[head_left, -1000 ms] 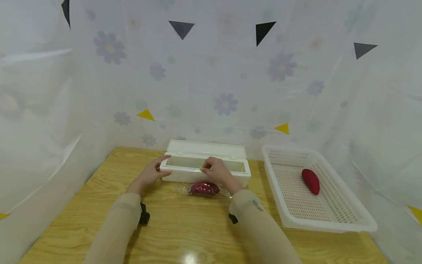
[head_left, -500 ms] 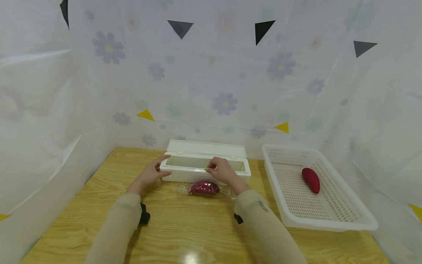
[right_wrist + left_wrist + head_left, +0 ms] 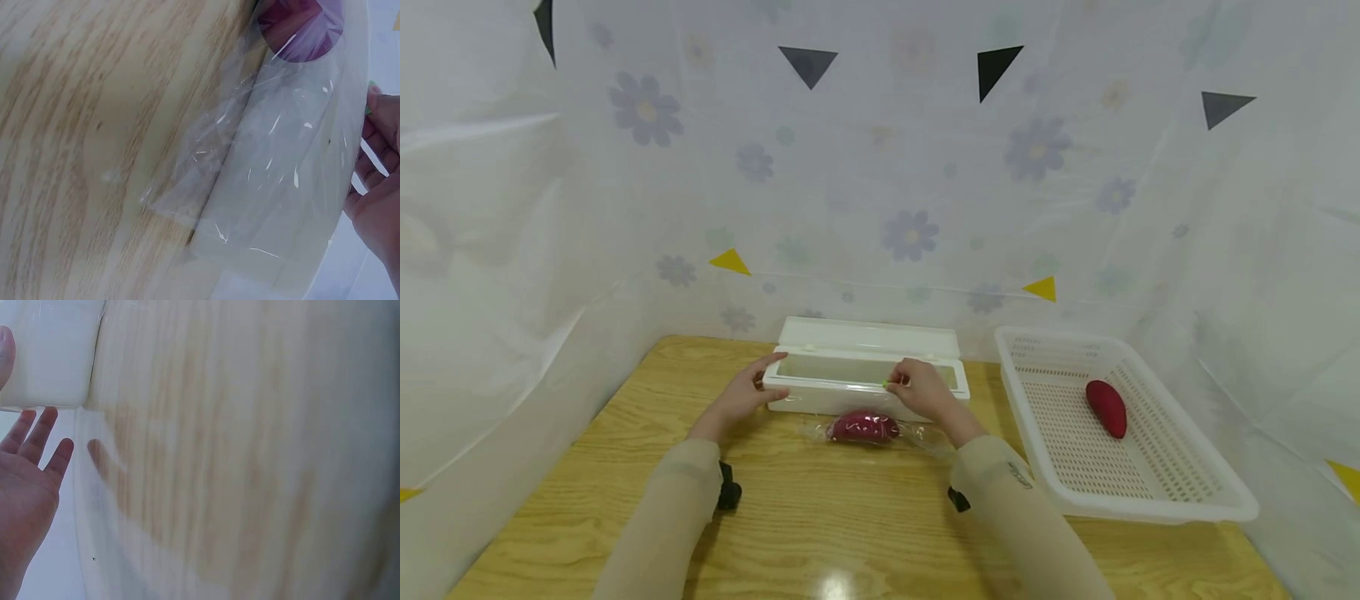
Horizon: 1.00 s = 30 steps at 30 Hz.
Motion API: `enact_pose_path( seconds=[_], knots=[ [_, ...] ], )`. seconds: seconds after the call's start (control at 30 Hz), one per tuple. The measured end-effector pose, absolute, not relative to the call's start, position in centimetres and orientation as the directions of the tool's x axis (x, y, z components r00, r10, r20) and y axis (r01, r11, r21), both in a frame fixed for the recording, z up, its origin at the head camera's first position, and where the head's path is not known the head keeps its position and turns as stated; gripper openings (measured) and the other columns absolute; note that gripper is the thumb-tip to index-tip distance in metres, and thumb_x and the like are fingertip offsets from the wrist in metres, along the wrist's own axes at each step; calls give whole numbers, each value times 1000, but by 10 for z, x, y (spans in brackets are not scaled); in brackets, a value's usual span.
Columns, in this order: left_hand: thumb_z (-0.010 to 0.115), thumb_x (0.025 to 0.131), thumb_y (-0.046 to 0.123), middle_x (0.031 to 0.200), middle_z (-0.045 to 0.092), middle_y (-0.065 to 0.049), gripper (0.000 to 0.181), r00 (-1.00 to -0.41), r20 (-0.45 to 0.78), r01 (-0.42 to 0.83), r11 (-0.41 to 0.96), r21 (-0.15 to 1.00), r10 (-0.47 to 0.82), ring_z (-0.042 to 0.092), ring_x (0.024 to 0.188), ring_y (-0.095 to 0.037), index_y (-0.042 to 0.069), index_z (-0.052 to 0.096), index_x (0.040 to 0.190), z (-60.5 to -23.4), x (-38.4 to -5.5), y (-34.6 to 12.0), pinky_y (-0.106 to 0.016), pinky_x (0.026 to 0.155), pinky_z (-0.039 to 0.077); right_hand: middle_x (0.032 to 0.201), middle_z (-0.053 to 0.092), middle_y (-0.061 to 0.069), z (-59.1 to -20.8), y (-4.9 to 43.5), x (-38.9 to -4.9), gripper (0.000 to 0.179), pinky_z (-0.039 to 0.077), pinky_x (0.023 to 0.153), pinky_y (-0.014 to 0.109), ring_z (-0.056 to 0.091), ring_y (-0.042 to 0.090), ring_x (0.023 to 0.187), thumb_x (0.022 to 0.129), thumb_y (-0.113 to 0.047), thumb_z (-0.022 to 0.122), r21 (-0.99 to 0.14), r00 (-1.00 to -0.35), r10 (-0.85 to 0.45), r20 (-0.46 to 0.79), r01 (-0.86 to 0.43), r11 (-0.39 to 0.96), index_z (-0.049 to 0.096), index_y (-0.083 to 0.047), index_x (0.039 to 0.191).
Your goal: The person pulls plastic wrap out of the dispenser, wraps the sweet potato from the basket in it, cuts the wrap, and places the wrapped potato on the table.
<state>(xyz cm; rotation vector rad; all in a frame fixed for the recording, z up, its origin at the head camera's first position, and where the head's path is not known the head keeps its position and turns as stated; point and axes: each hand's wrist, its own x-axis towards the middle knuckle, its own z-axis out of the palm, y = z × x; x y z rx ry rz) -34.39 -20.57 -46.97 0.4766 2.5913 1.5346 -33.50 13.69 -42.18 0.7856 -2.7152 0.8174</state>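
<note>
Right hand (image 3: 922, 390) has moved further right along the front rim of the white box (image 3: 820, 402), and a small green tab (image 3: 886, 384) has moved with it; left hand (image 3: 737, 398), box and basket look unchanged. Right thumb and fingertip pinch the tab; other fingers curl loosely, part hidden. Probably a slide cutter, held low on the rim so it runs straight through the clear film (image 3: 917, 435), which hangs down the box front. Left fingers spread, thumb on the front wall, fingers over the far side of the left end, so the box is held between them, likely to stop it being dragged along. Lid (image 3: 868, 336) is tipped open behind, presumably to keep the rim reachable. Film-wrapped dark red piece (image 3: 863, 427) lies on the table (image 3: 835, 517) just in front of the box; touching or not, can't tell. Loose film trails off its right end, crumpled. Second dark red piece (image 3: 1107, 408), no wrap visible, sits in the white basket (image 3: 1150, 507) at right, maybe parked there out of the way. Writing: dark lettering (image 3: 1019, 475) on the right sleeve (image 3: 1022, 517), too small to read; no label or brand visible on box or basket.
</note>
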Motion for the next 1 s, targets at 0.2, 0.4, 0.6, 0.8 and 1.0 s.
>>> enact_pose_path(
  seconds=[0.2, 0.4, 0.6, 0.8, 1.0],
  knots=[
    [68, 85, 39, 155, 19, -12, 75, -945, 72, 216, 444, 869, 318, 53, 83, -28, 30, 28, 148, -468, -341, -204, -37, 74, 43, 80, 62, 2, -419, 143, -328, 7, 49, 73, 33, 57, 18, 78, 85, -12, 70, -458, -863, -395, 316, -503, 733, 66, -8, 81],
    [68, 86, 38, 154, 20, -13, 74, -942, 84, 227, 435, 871, 324, 53, 75, -25, 29, 29, 148, -467, -340, -204, -36, 70, 43, 85, 63, 2, -422, 151, -326, 6, 49, 77, 36, 58, 20, 85, 86, -14, 69, -483, -897, -331, 293, -437, 758, 67, -10, 82],
    [69, 85, 38, 154, 23, -11, 74, -943, 96, 233, 425, 875, 320, 52, 77, -23, 30, 31, 147, -469, -343, -205, -35, 69, 43, 88, 65, 4, -423, 163, -325, 6, 48, 79, 38, 58, 22, 87, 86, -15, 70, -467, -896, -312, 316, -432, 771, 69, -9, 84],
    [69, 84, 39, 154, 22, -11, 75, -943, 100, 236, 427, 873, 318, 52, 81, -26, 30, 31, 147, -471, -345, -205, -36, 72, 44, 87, 66, 6, -423, 170, -322, 6, 48, 80, 42, 58, 26, 88, 85, -13, 70, -474, -892, -304, 336, -438, 764, 70, -7, 84],
    [69, 84, 39, 156, 20, -10, 75, -944, 101, 239, 439, 866, 314, 54, 99, -29, 30, 31, 147, -471, -345, -206, -36, 78, 45, 88, 66, 5, -422, 175, -321, 6, 48, 80, 42, 58, 26, 89, 85, -13, 69, -470, -896, -297, 330, -429, 771, 70, -7, 84]
  ],
)
